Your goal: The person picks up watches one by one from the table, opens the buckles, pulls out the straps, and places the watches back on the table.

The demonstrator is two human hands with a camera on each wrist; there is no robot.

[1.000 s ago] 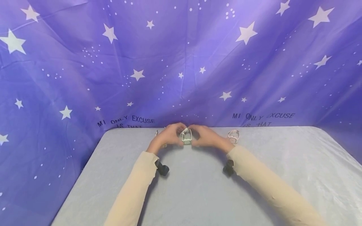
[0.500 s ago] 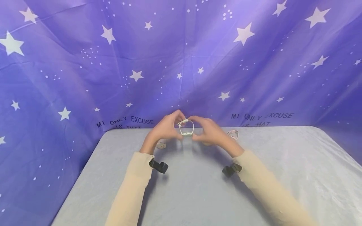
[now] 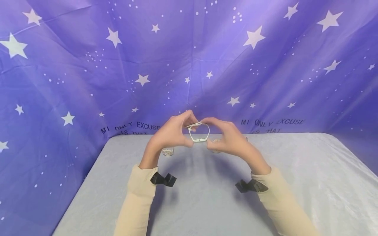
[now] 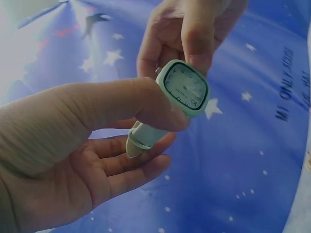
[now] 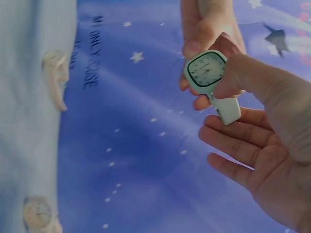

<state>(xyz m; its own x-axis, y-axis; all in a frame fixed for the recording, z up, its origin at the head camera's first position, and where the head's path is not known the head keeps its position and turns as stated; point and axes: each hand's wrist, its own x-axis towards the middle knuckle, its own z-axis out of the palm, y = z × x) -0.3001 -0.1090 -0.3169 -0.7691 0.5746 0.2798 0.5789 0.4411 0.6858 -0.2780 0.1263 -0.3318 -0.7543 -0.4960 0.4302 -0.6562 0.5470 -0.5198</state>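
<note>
Both hands hold a pale mint-green wristwatch [image 3: 200, 140] up above the table, its strap forming a loop. The left hand [image 3: 172, 132] grips one side, with its thumb at the case edge and its fingers by the strap. On the other side the right hand [image 3: 230, 137] pinches it, thumb likewise at the case. In the left wrist view the watch [image 4: 185, 90] shows a rounded-square dial with a dark green border and numerals. The right wrist view shows the same watch [image 5: 206, 72], with its strap end hanging near the right fingers.
On the grey cloth-covered table [image 3: 200, 203] a pale watch [image 3: 167, 151] lies beside the left wrist. The right wrist view shows two light watches, one round-faced [image 5: 38, 213] and one with a curved strap [image 5: 56, 77]. A purple star-patterned curtain [image 3: 165, 49] hangs behind the table.
The hands have lifted the watch up from the table and drawn it closer, moving slightly right. Its dial has turned away from the head camera, and the wrists have spread apart.
</note>
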